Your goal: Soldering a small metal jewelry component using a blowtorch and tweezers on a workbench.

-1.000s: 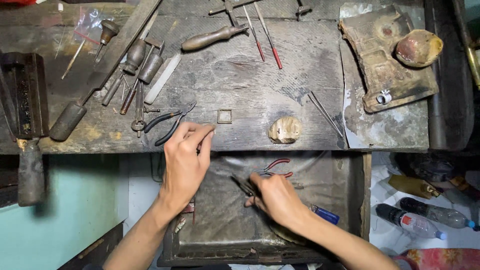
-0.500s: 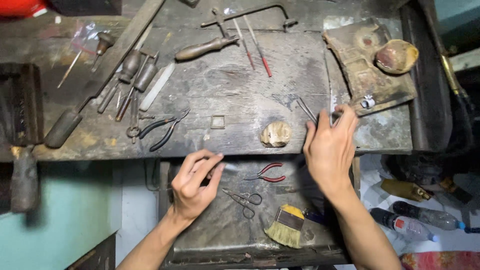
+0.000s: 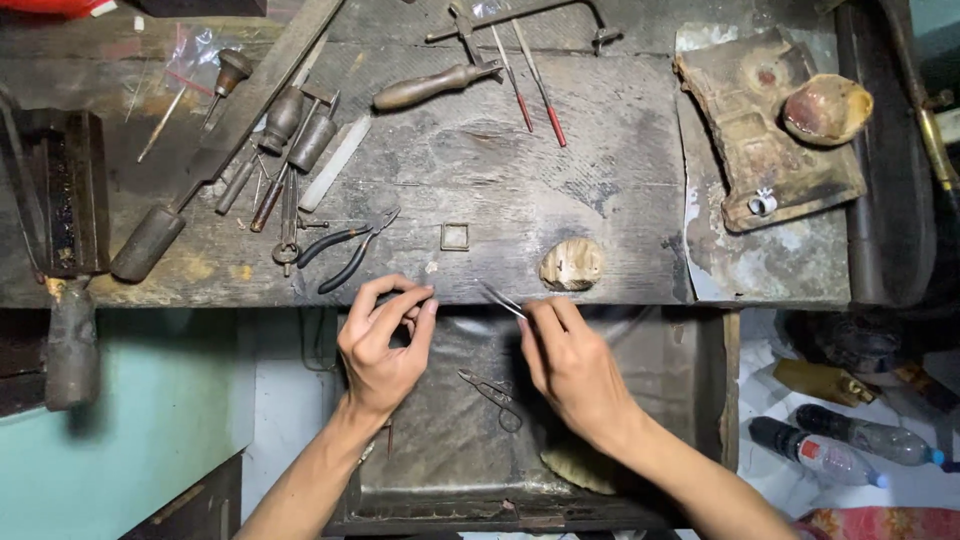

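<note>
Tweezers (image 3: pixel 503 300): pinched in right hand (image 3: pixel 570 365), tips at the front edge of the workbench (image 3: pixel 600 200). Left hand (image 3: pixel 385 340): fingertips pinched together; contents too small to tell. Small scissors (image 3: pixel 492 395) in the drawer (image 3: pixel 440 470) below. Black pliers (image 3: pixel 345 250) and square metal frame (image 3: pixel 455 236) on the bench.

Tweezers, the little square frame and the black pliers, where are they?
Tweezers (image 3: pixel 503 300): head view, on the thin metal legs above the right hand's fingertips.
Square frame (image 3: pixel 455 237): head view, on its rim.
Black pliers (image 3: pixel 345 250): head view, on the handles.

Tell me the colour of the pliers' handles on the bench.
Black, on the pliers near the left hand; head view.
</note>
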